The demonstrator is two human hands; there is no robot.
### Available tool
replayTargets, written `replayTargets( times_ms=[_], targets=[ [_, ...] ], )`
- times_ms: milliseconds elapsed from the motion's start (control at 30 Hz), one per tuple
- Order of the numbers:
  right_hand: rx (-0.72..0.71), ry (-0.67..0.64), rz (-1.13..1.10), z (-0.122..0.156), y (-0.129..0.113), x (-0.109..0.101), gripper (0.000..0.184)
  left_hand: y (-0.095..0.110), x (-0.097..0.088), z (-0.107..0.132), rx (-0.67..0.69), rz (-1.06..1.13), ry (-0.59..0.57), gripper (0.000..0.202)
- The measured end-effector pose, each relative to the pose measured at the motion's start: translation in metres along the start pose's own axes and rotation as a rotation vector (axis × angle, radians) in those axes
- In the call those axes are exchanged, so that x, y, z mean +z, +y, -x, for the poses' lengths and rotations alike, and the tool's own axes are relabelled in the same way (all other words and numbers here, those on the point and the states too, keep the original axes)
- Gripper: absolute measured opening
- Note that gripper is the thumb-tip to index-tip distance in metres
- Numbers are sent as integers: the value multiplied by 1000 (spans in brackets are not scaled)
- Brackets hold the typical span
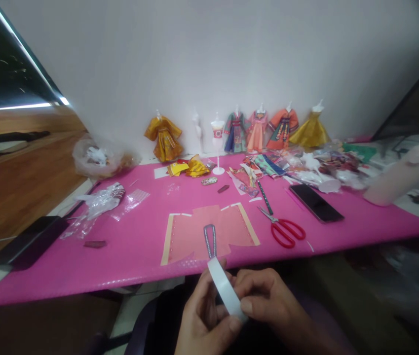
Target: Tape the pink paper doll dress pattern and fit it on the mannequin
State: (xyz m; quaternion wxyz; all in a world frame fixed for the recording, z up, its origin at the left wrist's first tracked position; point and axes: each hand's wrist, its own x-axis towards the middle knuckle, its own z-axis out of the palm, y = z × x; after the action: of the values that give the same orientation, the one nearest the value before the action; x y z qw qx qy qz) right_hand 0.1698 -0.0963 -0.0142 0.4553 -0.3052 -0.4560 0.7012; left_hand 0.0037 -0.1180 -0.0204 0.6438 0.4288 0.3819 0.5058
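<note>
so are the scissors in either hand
No, the scissors lie on the mat; the left hand and right hand hold the tape.

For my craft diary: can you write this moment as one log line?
holding: left hand, right hand both on tape roll | nearby: pink paper garment, red scissors, phone

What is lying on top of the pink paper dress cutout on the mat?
A dark patterned trim strip lies on the cutout, near its lower middle. The white tape roll covers the strip's bottom end, so that part cannot be seen.
</note>
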Motion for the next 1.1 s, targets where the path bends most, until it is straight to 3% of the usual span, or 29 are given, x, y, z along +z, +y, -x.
replayTargets(
  times_ms=[233,333,467,667,900,1100],
  targets=[
    [-51,52,97,2,0,2,20,1,3,-1,23,73,-41,51],
    [-91,144,189,4,0,2,12,1,2,-1,33,82,-19,54],
    [-170,223,345,4,-3,2,19,0,-1,-1,49,-7,31,58],
    [-248,197,640,3,-10,2,15,0,3,0,61,-140,116,55],
    [-140,121,528,6,-15,2,19,5,18,-1,100,-199,275,44],
    [-52,135,433,3,-12,0,19,6,20,0,66,-203,204,35]
  ],
)
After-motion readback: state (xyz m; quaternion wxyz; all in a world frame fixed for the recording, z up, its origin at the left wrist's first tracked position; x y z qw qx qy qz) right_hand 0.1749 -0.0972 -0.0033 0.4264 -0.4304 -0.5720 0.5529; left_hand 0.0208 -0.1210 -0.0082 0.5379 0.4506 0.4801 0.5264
